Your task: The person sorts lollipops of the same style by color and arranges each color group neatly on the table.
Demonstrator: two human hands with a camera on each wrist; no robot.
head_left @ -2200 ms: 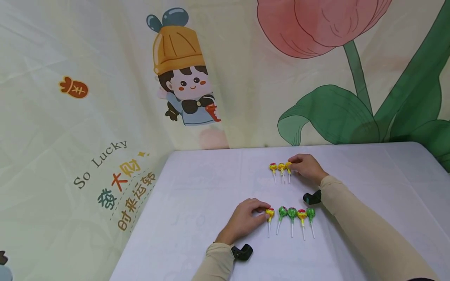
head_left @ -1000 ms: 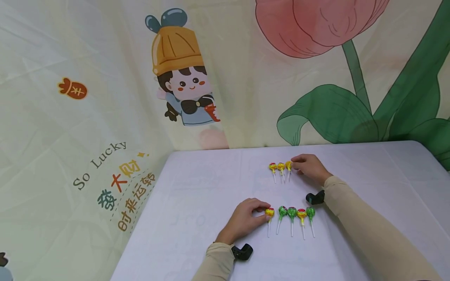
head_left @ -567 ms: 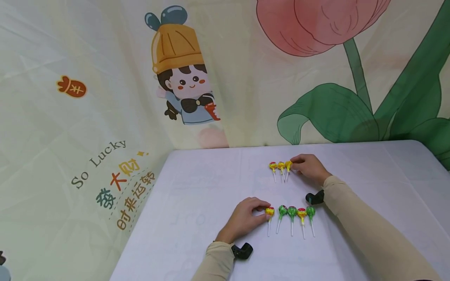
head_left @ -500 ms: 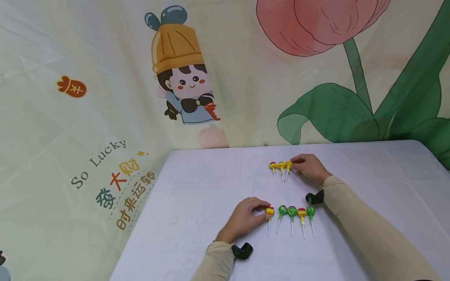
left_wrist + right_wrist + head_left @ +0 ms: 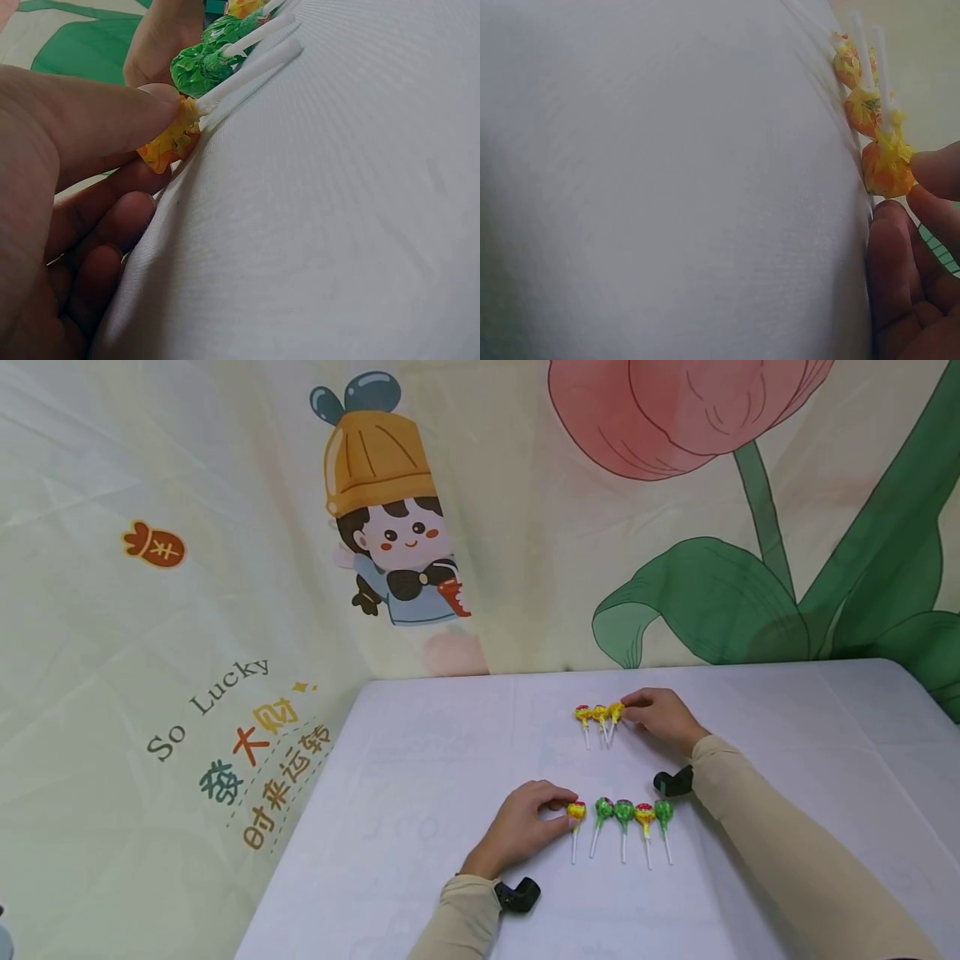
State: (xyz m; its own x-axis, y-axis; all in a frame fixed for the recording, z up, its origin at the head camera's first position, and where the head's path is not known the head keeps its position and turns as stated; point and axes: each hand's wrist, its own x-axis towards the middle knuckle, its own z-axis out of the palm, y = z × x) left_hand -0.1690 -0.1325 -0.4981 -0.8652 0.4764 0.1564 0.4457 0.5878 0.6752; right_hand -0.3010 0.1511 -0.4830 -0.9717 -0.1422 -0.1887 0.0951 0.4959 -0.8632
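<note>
My left hand (image 5: 528, 827) pinches the yellow head of a lollipop (image 5: 576, 811) between thumb and fingers; its white stick points toward me. In the left wrist view the thumb lies over the yellow wrapper (image 5: 174, 139). To its right lie a green lollipop (image 5: 604, 809), a second green one (image 5: 624, 812), a yellow one (image 5: 644, 815) and another green one (image 5: 663, 812). Farther back, my right hand (image 5: 663, 718) pinches the rightmost yellow lollipop (image 5: 616, 712) of a short row. A middle yellow lollipop (image 5: 600, 715) and a left one (image 5: 582, 716) lie beside it.
A white cloth covers the table (image 5: 420, 760). Behind it hangs a printed backdrop (image 5: 517, 527) with a cartoon figure and a large flower. A black camera mount sits on the left wrist (image 5: 517, 896) and another on the right wrist (image 5: 672, 782).
The right hand has shifted slightly right, and the stick of its lollipop has swung left toward the middle one. The left hand and the near row stay in place.
</note>
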